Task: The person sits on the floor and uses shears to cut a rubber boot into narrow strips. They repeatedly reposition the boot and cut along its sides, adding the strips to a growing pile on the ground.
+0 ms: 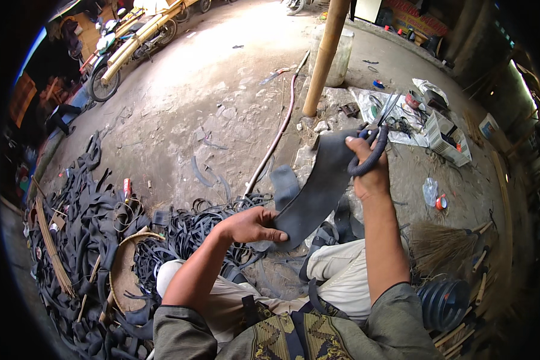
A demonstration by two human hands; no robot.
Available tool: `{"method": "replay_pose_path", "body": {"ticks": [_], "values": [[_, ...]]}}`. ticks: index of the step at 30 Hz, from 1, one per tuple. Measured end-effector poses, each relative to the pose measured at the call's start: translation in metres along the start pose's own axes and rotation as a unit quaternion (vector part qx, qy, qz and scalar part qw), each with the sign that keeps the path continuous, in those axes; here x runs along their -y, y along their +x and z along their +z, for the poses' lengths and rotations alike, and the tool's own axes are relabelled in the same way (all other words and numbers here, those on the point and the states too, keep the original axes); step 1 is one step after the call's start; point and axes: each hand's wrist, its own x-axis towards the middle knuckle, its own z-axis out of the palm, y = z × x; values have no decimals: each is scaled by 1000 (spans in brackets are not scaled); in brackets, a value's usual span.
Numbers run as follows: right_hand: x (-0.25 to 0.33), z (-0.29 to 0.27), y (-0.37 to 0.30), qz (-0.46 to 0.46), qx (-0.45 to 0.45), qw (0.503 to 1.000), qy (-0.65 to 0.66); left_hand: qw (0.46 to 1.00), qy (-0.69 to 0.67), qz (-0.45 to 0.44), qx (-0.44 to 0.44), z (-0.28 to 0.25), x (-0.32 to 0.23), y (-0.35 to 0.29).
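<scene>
A wide strip of black rubber sheet (321, 186) stretches slantwise between my two hands. Its near end is pinched by my left hand (250, 226), thumb on top. At the far end, my right hand (371, 171) grips large scissors (378, 147) with dark wrapped handles, its thumb pressing on the strip's upper edge. The blades point away from me. Another piece of rubber (284, 185) shows just behind the strip. Cut thin rubber strips (192, 234) lie tangled past my left wrist.
A big heap of black rubber scraps (78, 240) covers the left side. Ahead stand a bamboo post (325, 60) and a long hose (282, 129). At right are a white plastic basket (447, 139), a broom (441, 247) and a coil of dark material (443, 304). Motorcycles (132, 42) stand far left.
</scene>
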Motion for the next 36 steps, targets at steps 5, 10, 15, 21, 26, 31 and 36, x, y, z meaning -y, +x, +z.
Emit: {"method": "replay_pose_path", "body": {"ticks": [5,10,15,21,26,31,36], "values": [[-7,-10,22,29,-39,998,-29,997,-63,-31,21,-8,2,-30],[-13,-20,10,65,42,974,-214,905,-331,61,-258,-16,3,-49],[-40,-15,-41,220,82,958,-166,841,-394,68,-364,-34,7,-52],[-75,19,-80,334,211,895,-206,818,-356,58,-447,-42,19,-62],[-74,44,-107,319,289,871,-238,783,-260,155,-543,-47,17,-77],[-64,48,-125,259,355,855,-274,766,-277,114,-568,-53,10,-93],[-82,40,-130,417,326,829,-183,774,-221,142,-576,-55,14,-90]]}}
